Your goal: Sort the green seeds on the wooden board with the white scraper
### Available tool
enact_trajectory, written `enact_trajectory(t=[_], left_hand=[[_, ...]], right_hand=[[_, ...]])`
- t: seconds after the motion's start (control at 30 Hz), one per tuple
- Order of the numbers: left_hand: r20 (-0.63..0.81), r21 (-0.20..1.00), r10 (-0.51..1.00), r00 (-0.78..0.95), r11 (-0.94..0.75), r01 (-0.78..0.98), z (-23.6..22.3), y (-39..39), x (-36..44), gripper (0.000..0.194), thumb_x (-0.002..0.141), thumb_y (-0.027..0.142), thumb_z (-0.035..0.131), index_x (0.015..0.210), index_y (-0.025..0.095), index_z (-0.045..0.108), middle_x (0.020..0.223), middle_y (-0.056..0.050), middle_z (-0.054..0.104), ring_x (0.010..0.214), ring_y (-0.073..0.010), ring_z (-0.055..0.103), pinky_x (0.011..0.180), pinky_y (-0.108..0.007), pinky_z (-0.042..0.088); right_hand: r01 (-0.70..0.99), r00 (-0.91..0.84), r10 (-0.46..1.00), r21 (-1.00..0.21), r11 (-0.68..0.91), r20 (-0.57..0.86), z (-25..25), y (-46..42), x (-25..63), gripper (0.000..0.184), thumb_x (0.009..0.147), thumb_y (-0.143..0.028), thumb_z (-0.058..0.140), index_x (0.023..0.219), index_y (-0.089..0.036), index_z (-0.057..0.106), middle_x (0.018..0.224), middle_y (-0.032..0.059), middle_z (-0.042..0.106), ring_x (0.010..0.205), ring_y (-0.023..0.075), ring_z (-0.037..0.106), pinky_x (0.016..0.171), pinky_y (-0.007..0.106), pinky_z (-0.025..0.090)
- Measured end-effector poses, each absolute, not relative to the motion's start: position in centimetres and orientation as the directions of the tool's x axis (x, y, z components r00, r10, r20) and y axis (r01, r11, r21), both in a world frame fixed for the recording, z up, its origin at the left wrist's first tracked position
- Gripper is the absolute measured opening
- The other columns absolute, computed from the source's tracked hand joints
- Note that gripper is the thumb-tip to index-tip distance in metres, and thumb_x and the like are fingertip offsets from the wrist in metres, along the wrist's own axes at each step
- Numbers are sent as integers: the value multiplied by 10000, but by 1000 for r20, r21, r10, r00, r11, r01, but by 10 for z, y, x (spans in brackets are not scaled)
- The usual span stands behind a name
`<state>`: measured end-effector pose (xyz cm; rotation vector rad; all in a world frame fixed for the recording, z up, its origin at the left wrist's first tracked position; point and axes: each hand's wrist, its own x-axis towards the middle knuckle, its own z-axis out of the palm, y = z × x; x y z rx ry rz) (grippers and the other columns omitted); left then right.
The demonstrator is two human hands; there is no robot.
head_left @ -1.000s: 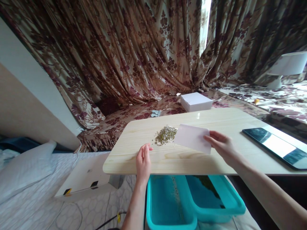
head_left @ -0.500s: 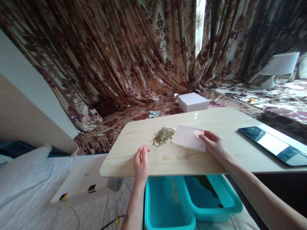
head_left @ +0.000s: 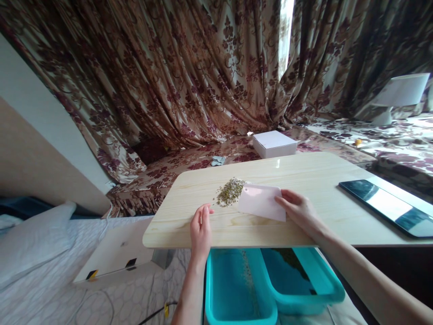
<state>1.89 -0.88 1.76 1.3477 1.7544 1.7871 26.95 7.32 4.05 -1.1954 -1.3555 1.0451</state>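
Observation:
My right hand (head_left: 298,208) pinches the right edge of a thin white plastic card (head_left: 260,204), which is held low and tilted over the table. The card's left edge meets the right side of a loose pile of small green and pale grains (head_left: 230,192). At the table's front edge rests my left hand (head_left: 201,230), its fingers stretched out and nothing seen in them. It lies just left of and nearer than the pile, apart from it. Both hands are over a light wood-grain table (head_left: 314,176).
Below the table's front edge stand two turquoise tubs, the left tub (head_left: 233,289) and the right tub (head_left: 329,289), the latter with dark contents. A black tablet (head_left: 385,205) lies at the right. Behind the table are a white box (head_left: 274,143) and a small cloth (head_left: 218,160).
The card and my right hand have shifted left and a little nearer to me, with the card's edge now at the pile's lower right. My left hand stays nearly in place.

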Motion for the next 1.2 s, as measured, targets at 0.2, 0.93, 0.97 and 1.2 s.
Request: enact_trajectory(t=[0.2, 0.93, 0.97, 1.2], left_hand=[[402, 898, 754, -519, -213, 385, 17, -9, 19, 405, 879, 525, 431, 936, 178, 631, 863, -63, 672, 938, -216, 607, 855, -317, 450], [389, 899, 760, -520, -189, 396, 18, -9, 18, 433, 865, 562, 429, 930, 185, 631, 868, -60, 680, 915, -217, 615, 821, -310, 459], [389, 899, 760, -521, -188, 396, 18, -9, 18, 431, 866, 561, 429, 929, 185, 630, 869, -60, 680, 916, -218, 615, 823, -311, 458], [393, 897, 761, -517, -194, 397, 18, -9, 18, 424, 872, 551, 430, 940, 184, 630, 868, -58, 680, 921, -215, 614, 831, -307, 454]], right_hand=[[27, -212, 973, -995, 96, 88, 32, 42, 250, 356, 630, -508, 690, 809, -201, 667, 827, 65, 738, 788, 252, 684, 690, 345, 563], [116, -5, 964, -957, 266, 267, 60, 101, 268, 211, 654, -370, 629, 787, -206, 613, 815, 62, 724, 754, 213, 676, 625, 306, 524], [121, -7, 964, -957, 264, 265, 59, 102, 268, 205, 656, -366, 622, 787, -209, 613, 814, 58, 723, 754, 211, 674, 615, 301, 519], [123, -19, 970, -962, 244, 244, 62, 99, 271, 183, 652, -345, 624, 777, -212, 615, 787, 52, 720, 736, 213, 667, 602, 301, 513]])
